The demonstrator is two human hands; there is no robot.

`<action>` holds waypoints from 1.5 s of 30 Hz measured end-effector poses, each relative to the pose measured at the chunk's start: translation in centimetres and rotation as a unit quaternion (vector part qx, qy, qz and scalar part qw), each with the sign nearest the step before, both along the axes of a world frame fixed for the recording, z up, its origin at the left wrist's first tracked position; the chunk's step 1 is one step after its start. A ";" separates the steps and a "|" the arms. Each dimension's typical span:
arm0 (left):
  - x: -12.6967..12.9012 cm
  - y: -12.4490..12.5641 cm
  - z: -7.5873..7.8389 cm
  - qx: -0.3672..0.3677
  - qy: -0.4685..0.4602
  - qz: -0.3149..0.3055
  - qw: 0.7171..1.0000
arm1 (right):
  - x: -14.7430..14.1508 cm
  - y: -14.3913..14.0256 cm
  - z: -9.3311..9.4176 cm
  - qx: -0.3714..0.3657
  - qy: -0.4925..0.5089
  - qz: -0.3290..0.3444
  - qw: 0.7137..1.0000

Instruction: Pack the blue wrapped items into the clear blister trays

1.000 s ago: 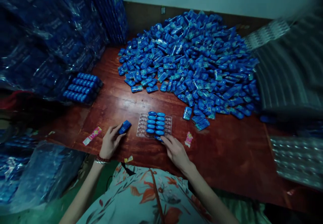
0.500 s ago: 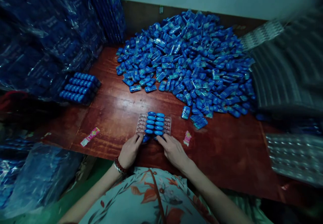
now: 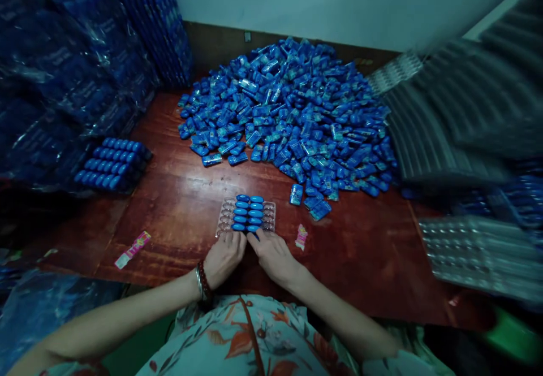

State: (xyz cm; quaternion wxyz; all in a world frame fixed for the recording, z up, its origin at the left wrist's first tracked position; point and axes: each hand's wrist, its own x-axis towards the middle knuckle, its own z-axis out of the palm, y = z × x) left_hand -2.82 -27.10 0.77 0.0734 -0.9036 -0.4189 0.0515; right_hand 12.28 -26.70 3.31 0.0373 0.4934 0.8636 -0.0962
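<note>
Clear tray [image 3: 268, 215]: lies flat on the bench [image 3: 348, 263], right in front of the person; every place below is told from it.
Blue pieces [image 3: 255, 214]: two side-by-side columns down the middle of the clear tray, with bare cavities to either side of them.
Left hand [image 3: 224, 257]: at the near edge of the clear tray, left of its centre, fingers bent downward; the fingertips are hidden, so I cannot tell whether its grip pinches anything.
Right hand [image 3: 275, 256]: at the same near edge, right of centre, thumb and fingers reaching in by the lowest blue pieces; a bit of dark blue shows beneath, but I cannot tell whether the grip is closed on it.
Bracelets [image 3: 202, 280]: on the left wrist, nearer the person than the clear tray.
Heap of blue packets [image 3: 288, 116]: beyond the clear tray, spreading off to its right.
Filled blue stack [image 3: 108, 164]: left of the clear tray and a little farther back.
Pink wrapper [image 3: 133, 250]: left of the clear tray, nearer the person.
Pink scrap [image 3: 301, 237]: just right of the clear tray.
Stacked clear trays [image 3: 466, 251]: well to its right, blurred.
</note>
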 end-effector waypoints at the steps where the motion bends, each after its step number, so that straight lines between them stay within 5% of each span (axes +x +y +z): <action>1: -0.4 0.0 -0.4 -0.001 -0.026 0.008 1.000 | -0.2 0.3 0.1 -0.005 -0.007 0.006 1.000; 6: -2.2 0.3 -1.5 -0.021 -0.090 0.034 0.995 | -0.4 0.9 -0.1 0.006 -0.024 0.056 0.998; 11: -2.0 1.2 -1.0 -0.020 -0.013 -0.022 0.999 | 1.4 -0.1 -1.8 0.081 0.071 0.009 0.994; 14: -1.5 1.4 -0.5 0.004 0.035 -0.049 0.998 | 3.6 0.5 -2.6 0.133 0.177 -0.069 0.973; 17: -1.2 1.7 0.5 0.024 0.034 -0.074 0.996 | 6.6 3.2 -2.8 0.189 0.217 -0.229 0.930; 20: -1.3 2.6 2.4 0.035 -0.026 -0.069 0.997 | 9.3 7.1 -2.7 0.149 0.143 -0.351 0.913; 25: -2.1 9.4 4.4 0.012 -0.105 0.006 0.994 | 9.1 11.3 -2.7 0.004 -0.017 -0.323 0.946; 29: -2.3 18.0 1.7 -0.037 -0.123 0.148 0.981 | 7.0 11.1 -2.5 -0.037 -0.056 -0.258 0.964; 33: -1.6 22.7 -2.1 -0.049 -0.140 0.147 0.978 | 7.8 9.4 -2.7 -0.047 0.034 -0.244 0.968; 36: -1.7 23.1 -3.6 -0.056 -0.176 0.132 0.974 | 10.1 7.9 -3.3 -0.044 0.186 -0.283 0.940; 41: -4.4 21.1 -4.4 -0.083 -0.284 0.124 0.947 | 10.7 6.5 -4.1 -0.035 0.441 -0.296 0.847; 43: -6.0 19.8 -4.9 -0.128 -0.383 0.149 0.903 | 9.3 6.7 -4.4 -0.017 0.499 -0.277 0.821; 45: -7.5 18.4 -5.3 -0.178 -0.496 0.201 0.826 | 7.6 7.3 -4.7 0.017 0.530 -0.253 0.809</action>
